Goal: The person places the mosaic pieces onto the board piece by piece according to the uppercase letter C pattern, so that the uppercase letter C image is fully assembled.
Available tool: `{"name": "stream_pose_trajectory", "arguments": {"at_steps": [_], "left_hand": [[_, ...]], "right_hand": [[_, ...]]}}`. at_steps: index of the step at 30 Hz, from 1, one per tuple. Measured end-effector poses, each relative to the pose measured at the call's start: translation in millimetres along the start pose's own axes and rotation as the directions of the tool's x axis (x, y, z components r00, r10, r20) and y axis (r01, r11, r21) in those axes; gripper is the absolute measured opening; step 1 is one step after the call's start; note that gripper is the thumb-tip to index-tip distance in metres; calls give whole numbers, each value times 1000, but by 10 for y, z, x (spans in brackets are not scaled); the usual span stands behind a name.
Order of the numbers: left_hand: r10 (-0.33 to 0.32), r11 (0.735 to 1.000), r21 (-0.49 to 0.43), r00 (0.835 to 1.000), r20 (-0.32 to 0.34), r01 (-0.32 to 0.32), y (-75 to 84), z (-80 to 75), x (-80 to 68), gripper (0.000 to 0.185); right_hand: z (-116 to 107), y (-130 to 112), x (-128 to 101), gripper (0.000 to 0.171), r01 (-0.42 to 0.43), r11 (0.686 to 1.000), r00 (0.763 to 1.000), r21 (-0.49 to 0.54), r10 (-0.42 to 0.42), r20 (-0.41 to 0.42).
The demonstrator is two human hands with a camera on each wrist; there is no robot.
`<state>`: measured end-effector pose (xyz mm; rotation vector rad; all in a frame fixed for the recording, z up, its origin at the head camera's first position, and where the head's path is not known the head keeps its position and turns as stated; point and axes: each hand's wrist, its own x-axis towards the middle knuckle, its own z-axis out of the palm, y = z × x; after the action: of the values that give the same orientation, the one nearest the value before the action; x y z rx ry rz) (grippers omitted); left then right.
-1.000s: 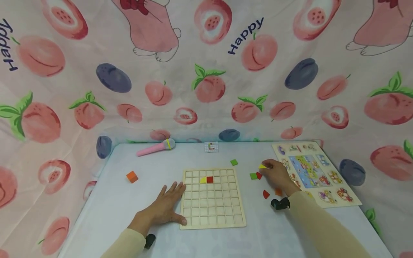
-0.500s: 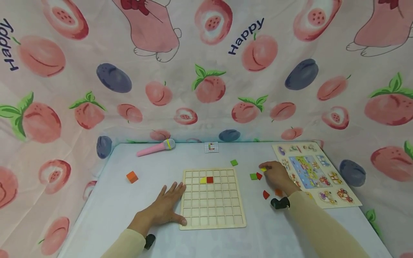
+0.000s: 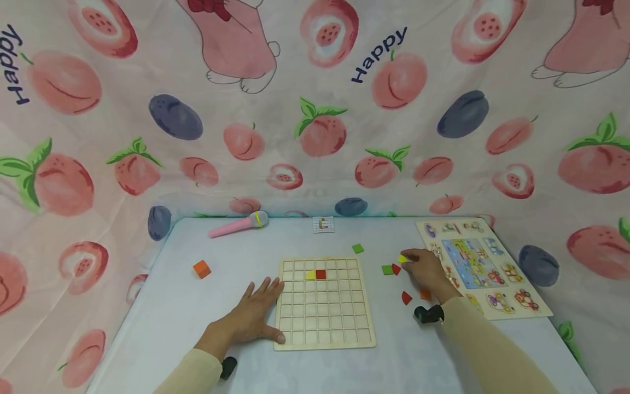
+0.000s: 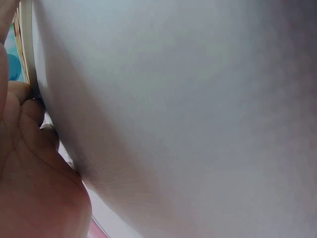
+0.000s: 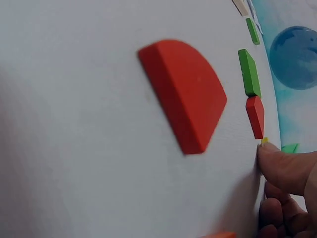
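White tabletop (image 3: 162, 312), peach-print cloth behind. My left hand (image 3: 253, 314) lies flat, fingers straight, touching the wooden grid board (image 3: 322, 303). My right hand (image 3: 425, 269) pinches a yellow tile (image 3: 402, 258), right of the board, beside red and green pieces.

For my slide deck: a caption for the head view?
Right hand pinches yellow piece; left hand steadies grid board.

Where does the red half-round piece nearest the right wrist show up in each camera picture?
Head view: the red half-round piece lies on the table right of the wooden grid board, by the right hand.
Left wrist view: not in it.
Right wrist view: it fills the upper middle.
Shared landmark: the green square piece touching a smaller red piece.
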<state>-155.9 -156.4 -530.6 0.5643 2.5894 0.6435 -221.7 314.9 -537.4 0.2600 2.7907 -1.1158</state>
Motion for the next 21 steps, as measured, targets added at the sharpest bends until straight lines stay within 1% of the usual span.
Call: {"name": "stream_pose_trajectory", "arguments": {"at_steps": [4, 10, 14, 18, 21], "left_hand": [[4, 1000, -4, 1000, 1, -4, -5, 6, 0, 136], [16, 1000, -2, 1000, -2, -16, -19, 13, 0, 136], [11, 1000, 5, 1000, 1, -11, -25, 17, 1, 136], [3, 1000, 10, 1000, -1, -3, -26, 19, 9, 136], [-3, 1000, 6, 1000, -3, 3, -25, 24, 13, 137]], "right_hand": [[15, 11, -2, 38, 12, 1000, 1000, -7, -12, -15], [35, -19, -29, 36, 1, 1000, 999, 8, 0, -34], [43, -22, -28, 35, -4, 1000, 999, 10, 5, -40], [25, -9, -15, 36, 20, 1000, 998, -4, -20, -52], [5, -14, -12, 37, 25, 999, 998, 22, -24, -59]]}}
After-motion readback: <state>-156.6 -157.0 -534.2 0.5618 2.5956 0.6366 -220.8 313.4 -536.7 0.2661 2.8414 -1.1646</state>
